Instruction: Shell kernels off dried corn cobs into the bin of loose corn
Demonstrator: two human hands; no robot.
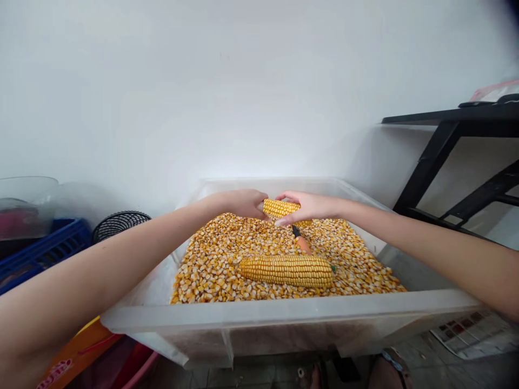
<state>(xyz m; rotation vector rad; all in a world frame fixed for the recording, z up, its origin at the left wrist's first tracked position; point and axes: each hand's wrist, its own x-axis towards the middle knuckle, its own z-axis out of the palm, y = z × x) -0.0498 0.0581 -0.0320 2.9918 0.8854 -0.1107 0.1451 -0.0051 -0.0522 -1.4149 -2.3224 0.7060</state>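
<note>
Both hands clamp one cob (280,208) near the bin's (284,313) far edge, left hand (245,203) on its left end, right hand (308,207) over its right, long axis left-right, above loose kernels (211,265); second cob (287,270) lies nearer, parallel.

bin (284,313): translucent frosted plastic, smooth, matt. loose kernels (211,265): dry, hard, slightly glossy. whole cob (287,270): bumpy kernel rows, waxy sheen. crate (44,246): blue plastic lattice. basket (119,221): black mesh. table frame (450,135): black, matt, looks like painted metal
</note>
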